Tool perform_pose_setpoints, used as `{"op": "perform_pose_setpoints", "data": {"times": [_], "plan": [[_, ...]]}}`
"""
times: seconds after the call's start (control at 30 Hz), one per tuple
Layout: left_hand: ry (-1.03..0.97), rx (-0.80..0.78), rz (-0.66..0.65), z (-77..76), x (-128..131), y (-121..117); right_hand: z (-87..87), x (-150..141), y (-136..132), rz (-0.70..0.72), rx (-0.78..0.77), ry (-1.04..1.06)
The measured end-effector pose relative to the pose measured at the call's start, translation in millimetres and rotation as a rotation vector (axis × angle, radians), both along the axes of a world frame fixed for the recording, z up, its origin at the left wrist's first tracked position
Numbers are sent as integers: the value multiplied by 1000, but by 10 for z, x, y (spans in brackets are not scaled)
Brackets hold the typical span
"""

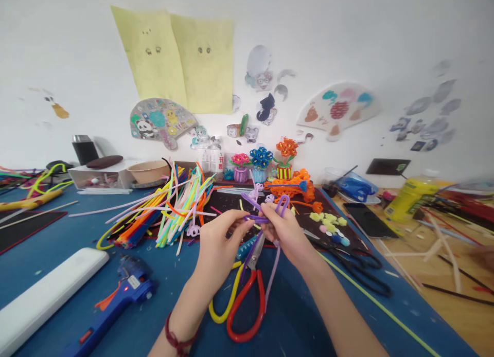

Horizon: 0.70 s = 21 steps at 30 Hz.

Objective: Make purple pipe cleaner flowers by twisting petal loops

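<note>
Both hands meet over the middle of the table on a purple pipe cleaner (284,204) bent into loops. My left hand (221,239) pinches it from the left between thumb and fingertips. From the right, my right hand (287,232) grips the looped part, its fingers closed. Strands of purple and lilac hang below the hands. Under them lie scissors (247,300) with one red and one yellow handle, their blades partly covered by the hands. A lilac pipe-cleaner flower (256,192) is just beyond my fingers.
A bundle of coloured pipe cleaners (170,213) lies left of centre. A blue glue gun (129,287) and a white case (50,290) are at front left. Black scissors (355,267), pompoms (330,223) and a phone (368,219) lie right. Flower pots (260,174) stand behind.
</note>
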<state>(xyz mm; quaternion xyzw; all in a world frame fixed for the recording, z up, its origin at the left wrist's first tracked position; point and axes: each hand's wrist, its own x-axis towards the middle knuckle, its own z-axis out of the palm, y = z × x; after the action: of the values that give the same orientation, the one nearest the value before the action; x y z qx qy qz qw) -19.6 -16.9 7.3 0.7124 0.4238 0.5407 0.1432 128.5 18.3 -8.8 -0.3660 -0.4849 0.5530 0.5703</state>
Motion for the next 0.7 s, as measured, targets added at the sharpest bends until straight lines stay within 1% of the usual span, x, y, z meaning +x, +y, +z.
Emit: {"op": "perform_pose_setpoints", "data": {"times": [0.1, 0.2, 0.33, 0.7], "plan": [[42, 9, 18, -10, 1, -5, 19, 18, -7, 23, 9, -13], [41, 0, 15, -13, 6, -10, 38, 31, -9, 43, 8, -14], [35, -18, 10, -17, 12, -6, 46, 41, -8, 32, 27, 4], [18, 4, 11, -65, -3, 18, 54, 54, -4, 4, 51, -10]]}}
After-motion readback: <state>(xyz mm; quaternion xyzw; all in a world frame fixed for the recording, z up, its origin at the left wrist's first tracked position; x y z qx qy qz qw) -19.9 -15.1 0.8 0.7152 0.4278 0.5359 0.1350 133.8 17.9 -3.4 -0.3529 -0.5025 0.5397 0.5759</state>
